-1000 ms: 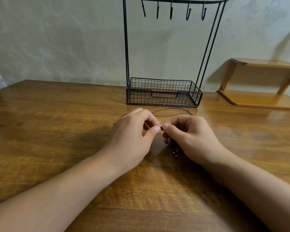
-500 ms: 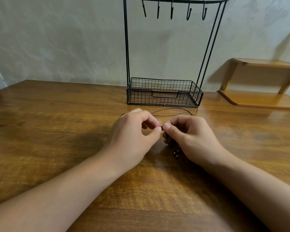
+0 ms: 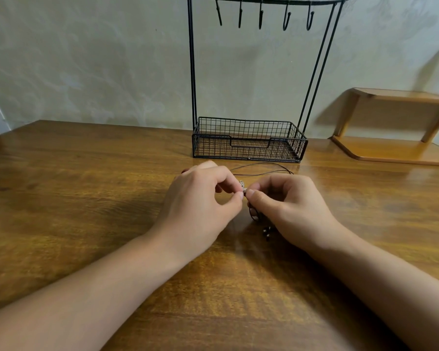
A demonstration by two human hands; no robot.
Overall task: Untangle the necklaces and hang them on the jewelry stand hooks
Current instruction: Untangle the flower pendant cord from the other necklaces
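Observation:
My left hand (image 3: 203, 201) and my right hand (image 3: 292, 206) meet over the wooden table (image 3: 86, 198), thumbs and forefingers pinched together on a small silver pendant (image 3: 243, 186) of the tangled necklaces. A thin dark cord (image 3: 261, 165) loops out behind my hands toward the stand. Dark beads (image 3: 267, 231) and more cord lie under my right hand, partly hidden. The black wire jewelry stand (image 3: 192, 72) rises at the back, with several bare hooks (image 3: 260, 19) along its top bar.
The stand's wire basket (image 3: 249, 141) sits on the table against the wall. A low wooden shelf (image 3: 395, 122) stands at the back right.
Both hands have stayed nearly in place, fingers shifting slightly on the pendant. The stand and cord have not moved.

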